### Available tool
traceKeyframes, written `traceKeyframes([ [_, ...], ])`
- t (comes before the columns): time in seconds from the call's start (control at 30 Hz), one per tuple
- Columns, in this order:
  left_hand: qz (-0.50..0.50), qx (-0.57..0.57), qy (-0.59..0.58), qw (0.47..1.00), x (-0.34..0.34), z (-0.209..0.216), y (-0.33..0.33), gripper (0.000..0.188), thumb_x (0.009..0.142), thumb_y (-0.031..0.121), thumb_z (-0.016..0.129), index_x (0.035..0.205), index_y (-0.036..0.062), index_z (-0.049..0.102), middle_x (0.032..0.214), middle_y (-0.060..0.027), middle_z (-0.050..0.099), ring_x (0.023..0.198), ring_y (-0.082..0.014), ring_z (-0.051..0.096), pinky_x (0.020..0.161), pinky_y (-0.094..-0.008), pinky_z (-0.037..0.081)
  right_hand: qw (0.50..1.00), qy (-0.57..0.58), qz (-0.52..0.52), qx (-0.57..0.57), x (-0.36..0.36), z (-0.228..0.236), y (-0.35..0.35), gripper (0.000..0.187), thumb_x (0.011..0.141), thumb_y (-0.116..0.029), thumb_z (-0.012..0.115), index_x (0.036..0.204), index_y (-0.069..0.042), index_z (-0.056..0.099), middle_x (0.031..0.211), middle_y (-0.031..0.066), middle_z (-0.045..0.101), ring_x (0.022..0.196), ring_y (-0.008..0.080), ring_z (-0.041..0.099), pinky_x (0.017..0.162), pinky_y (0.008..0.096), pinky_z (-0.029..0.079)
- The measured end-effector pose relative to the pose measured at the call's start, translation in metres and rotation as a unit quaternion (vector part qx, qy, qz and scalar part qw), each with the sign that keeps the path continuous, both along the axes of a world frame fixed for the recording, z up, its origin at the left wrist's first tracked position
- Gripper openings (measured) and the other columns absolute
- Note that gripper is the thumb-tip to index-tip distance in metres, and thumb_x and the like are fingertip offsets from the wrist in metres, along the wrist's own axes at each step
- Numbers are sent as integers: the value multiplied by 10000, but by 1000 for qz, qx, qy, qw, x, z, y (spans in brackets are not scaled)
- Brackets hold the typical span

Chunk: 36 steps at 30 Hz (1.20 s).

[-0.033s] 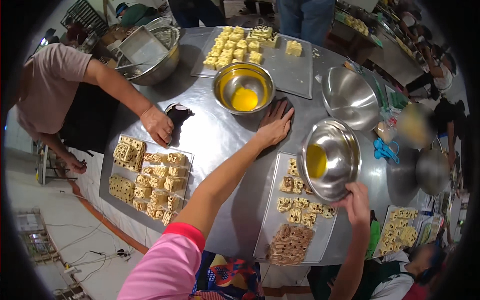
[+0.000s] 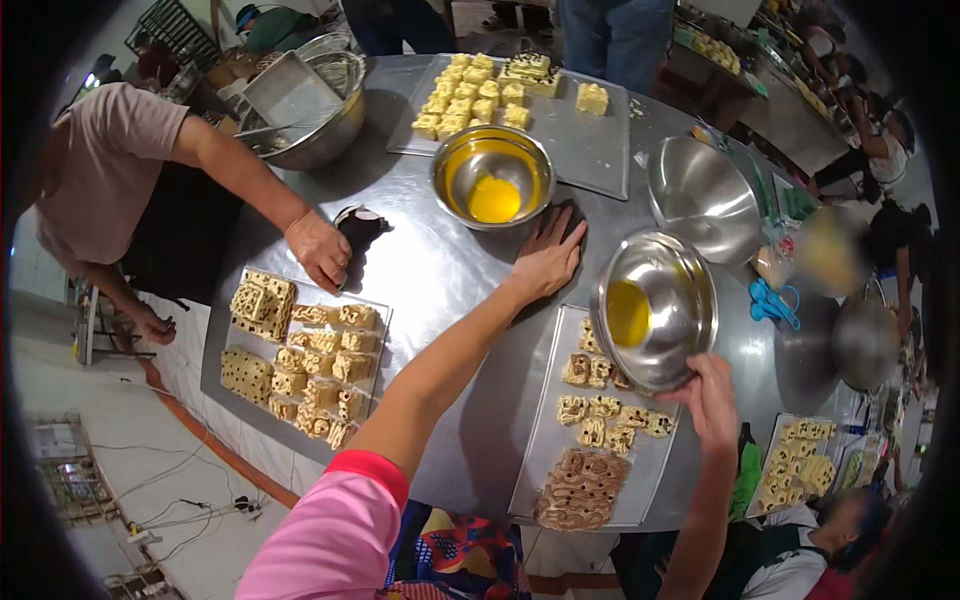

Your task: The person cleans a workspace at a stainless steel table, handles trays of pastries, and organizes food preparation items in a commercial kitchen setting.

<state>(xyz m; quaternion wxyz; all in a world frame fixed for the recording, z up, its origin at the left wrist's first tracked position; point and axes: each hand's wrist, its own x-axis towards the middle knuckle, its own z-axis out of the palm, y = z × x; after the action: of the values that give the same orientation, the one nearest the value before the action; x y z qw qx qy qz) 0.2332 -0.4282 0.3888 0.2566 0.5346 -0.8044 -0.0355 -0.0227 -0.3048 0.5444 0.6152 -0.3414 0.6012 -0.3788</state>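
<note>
So, right-hand fingers (image 2: pixel 714 370) hold steel bowl (image 2: pixel 662 311) (tilted).

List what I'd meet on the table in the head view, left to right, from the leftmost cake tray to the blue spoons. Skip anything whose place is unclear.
Cake tray → bowl with yellow contents → tilted steel bowl gripped by the right hand → blue measuring spoons.

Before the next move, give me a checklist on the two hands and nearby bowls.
1. Right hand on the held bowl: ok, at its rim.
2. Held bowl level: not ok, yellow liquid pools toward its left.
3. Left hand holding nothing: ok, palm down on the table.
4. Held bowl touching the cake tray: cannot tell, they overlap in view.
5. Co-worker's hand away from held bowl: ok.
</note>
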Motion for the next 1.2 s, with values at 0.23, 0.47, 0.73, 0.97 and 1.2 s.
traceKeyframes([
  [0.23,69,-8,-17,997,43,10,78,444,863,206,455,1288,81,426,1370,-191,325,1272,-326,322,1048,-463,258,999,-5,42,-23,49,-34,-66,339,805,-135,491,962,165,505,900,218,595,732,284,641,604,339,586],
  [0.47,113,50,-11,992,54,17,107,456,876,198,441,1317,93,395,1389,-194,298,1287,-339,298,1052,-485,229,999,0,28,-36,57,-55,-94,348,867,-141,428,961,181,521,859,237,615,693,273,652,598,320,588],
  [0.73,121,50,1,991,53,17,104,445,875,204,446,1306,96,410,1394,-189,294,1292,-348,290,1048,-497,231,994,69,82,8,18,-44,-97,325,853,-162,467,966,138,519,819,207,617,601,230,639,502,295,567],
  [0.97,143,41,1,989,65,17,100,440,859,200,458,1285,92,426,1381,-194,300,1287,-334,292,1054,-478,232,909,361,51,-202,74,18,-64,336,913,-290,493,994,24,580,633,97,594,480,140,567,383,270,445],
  [1.2,125,23,29,991,55,11,97,369,859,226,459,1182,52,505,1352,-211,349,1268,-343,329,1063,-480,222,984,-150,96,26,205,-40,-83,546,895,-409,497,1209,23,387,774,202,614,524,243,591,444,279,466],
])
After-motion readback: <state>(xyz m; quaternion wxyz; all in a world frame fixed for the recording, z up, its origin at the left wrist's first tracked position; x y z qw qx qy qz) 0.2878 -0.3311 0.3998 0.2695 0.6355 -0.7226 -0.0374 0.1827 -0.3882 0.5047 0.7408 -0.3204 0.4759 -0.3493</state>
